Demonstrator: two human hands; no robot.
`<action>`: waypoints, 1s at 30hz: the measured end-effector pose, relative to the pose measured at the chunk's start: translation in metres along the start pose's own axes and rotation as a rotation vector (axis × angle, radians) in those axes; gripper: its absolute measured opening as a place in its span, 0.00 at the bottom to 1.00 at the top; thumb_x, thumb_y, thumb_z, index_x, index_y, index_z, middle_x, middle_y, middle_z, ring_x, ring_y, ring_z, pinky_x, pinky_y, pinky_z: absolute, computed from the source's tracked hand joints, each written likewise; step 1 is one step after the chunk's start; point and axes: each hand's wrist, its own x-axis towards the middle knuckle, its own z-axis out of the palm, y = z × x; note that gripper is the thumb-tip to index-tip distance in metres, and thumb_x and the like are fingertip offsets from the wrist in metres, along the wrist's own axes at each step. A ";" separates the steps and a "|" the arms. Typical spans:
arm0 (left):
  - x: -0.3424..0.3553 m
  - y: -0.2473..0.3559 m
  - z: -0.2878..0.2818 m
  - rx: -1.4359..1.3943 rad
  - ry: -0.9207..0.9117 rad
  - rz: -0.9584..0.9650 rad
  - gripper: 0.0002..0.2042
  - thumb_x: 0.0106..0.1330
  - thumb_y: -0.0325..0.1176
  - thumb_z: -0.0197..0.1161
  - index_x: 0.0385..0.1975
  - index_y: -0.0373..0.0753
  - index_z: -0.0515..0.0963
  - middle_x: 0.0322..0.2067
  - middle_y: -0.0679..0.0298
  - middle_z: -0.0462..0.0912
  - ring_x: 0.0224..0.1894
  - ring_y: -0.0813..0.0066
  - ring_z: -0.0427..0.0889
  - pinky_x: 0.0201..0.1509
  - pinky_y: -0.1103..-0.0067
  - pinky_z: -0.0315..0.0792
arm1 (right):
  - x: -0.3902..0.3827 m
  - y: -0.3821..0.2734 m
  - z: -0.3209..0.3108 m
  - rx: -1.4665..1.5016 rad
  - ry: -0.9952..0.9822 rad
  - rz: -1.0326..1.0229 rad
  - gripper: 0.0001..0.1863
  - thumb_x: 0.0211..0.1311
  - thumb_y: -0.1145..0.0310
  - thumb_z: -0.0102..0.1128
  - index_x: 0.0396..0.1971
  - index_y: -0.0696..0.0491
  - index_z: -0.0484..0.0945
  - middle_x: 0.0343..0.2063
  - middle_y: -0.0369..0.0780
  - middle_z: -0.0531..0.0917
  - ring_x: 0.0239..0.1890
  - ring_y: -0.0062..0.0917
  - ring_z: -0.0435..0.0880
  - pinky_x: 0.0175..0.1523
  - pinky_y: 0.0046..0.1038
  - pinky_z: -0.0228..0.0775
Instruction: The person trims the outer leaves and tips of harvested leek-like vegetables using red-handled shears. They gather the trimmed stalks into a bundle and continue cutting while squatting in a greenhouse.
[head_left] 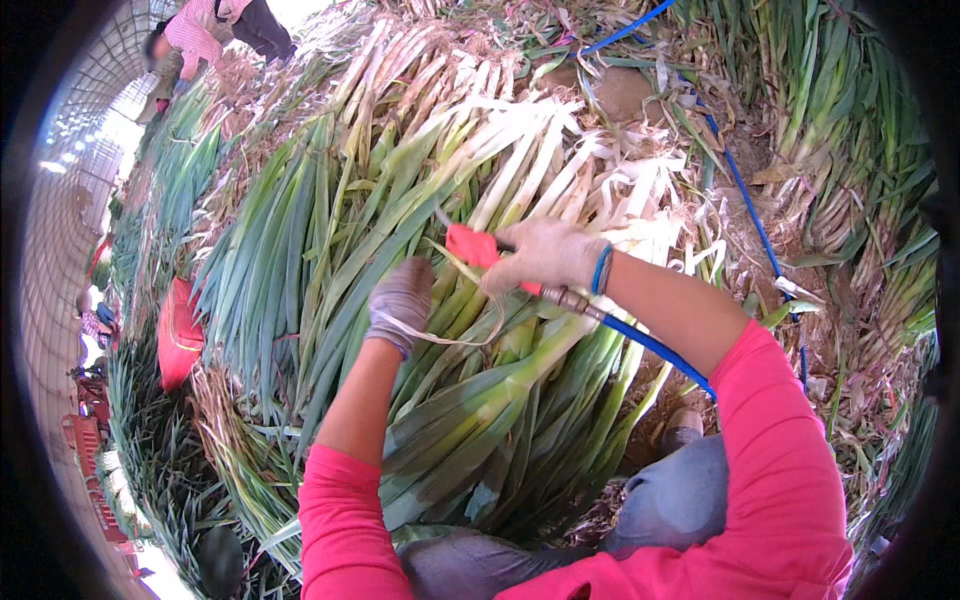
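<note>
My right hand (pixel 555 255), in a pale glove with a blue band at the wrist, is closed round a red air blow gun (pixel 472 245). A thin metal nozzle curves from its front, and a blue hose (pixel 655 345) joins it through a metal coupling. Left of it, my left hand (pixel 402 295), in a grey-white glove, is closed low over the leek leaves; whatever lies in its fingers is hidden. A pale strip (pixel 445 338) trails from its wrist. Under both hands lies a heap of leeks (pixel 520 385), white stalks (pixel 520 165) to the far side, green leaves toward me.
The blue air line (pixel 745 190) snakes over soil and dry leaves at right. More leeks (pixel 820 90) are piled at far right. A red bag (pixel 180 335) lies at left. Another person in a pink checked top (pixel 195 40) bends at far left. Red crates (pixel 85 445) stand at the left rim.
</note>
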 end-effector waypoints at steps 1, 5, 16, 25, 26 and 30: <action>0.007 -0.003 -0.008 -0.009 0.115 -0.013 0.10 0.69 0.41 0.56 0.40 0.43 0.80 0.37 0.49 0.84 0.40 0.46 0.82 0.45 0.57 0.75 | 0.007 0.010 -0.004 -0.007 0.061 0.020 0.37 0.44 0.36 0.63 0.49 0.49 0.81 0.37 0.46 0.85 0.42 0.36 0.85 0.51 0.35 0.75; 0.050 -0.050 -0.015 -0.025 0.239 -0.053 0.11 0.68 0.40 0.59 0.45 0.44 0.80 0.38 0.50 0.84 0.42 0.47 0.82 0.48 0.61 0.75 | 0.019 0.040 -0.031 0.082 0.278 0.157 0.34 0.45 0.37 0.61 0.40 0.54 0.84 0.34 0.47 0.86 0.37 0.36 0.86 0.46 0.34 0.76; 0.081 -0.036 -0.032 -0.144 -0.599 -0.382 0.45 0.46 0.55 0.78 0.62 0.33 0.70 0.59 0.50 0.76 0.59 0.57 0.77 0.62 0.70 0.70 | -0.021 -0.010 0.017 0.063 -0.091 -0.076 0.36 0.46 0.36 0.65 0.45 0.51 0.81 0.34 0.45 0.85 0.40 0.36 0.85 0.49 0.35 0.75; 0.061 -0.003 -0.049 -0.128 -0.552 -0.371 0.45 0.48 0.52 0.78 0.62 0.27 0.69 0.55 0.45 0.79 0.56 0.58 0.79 0.60 0.71 0.71 | -0.028 0.010 0.008 -0.002 0.003 -0.027 0.34 0.47 0.36 0.63 0.46 0.49 0.81 0.34 0.46 0.85 0.41 0.33 0.86 0.48 0.34 0.76; 0.061 -0.006 -0.052 -0.134 -0.565 -0.386 0.45 0.49 0.52 0.78 0.62 0.27 0.69 0.55 0.45 0.78 0.56 0.58 0.79 0.61 0.71 0.71 | -0.031 0.011 0.005 0.041 -0.010 0.001 0.34 0.47 0.36 0.63 0.47 0.49 0.81 0.34 0.46 0.85 0.41 0.33 0.86 0.48 0.34 0.77; 0.059 -0.010 -0.049 -0.190 -0.568 -0.380 0.45 0.51 0.53 0.76 0.63 0.27 0.68 0.57 0.45 0.77 0.58 0.58 0.78 0.63 0.71 0.69 | -0.039 0.020 0.020 0.030 -0.038 -0.138 0.35 0.49 0.37 0.63 0.48 0.50 0.79 0.24 0.42 0.84 0.25 0.28 0.86 0.38 0.32 0.79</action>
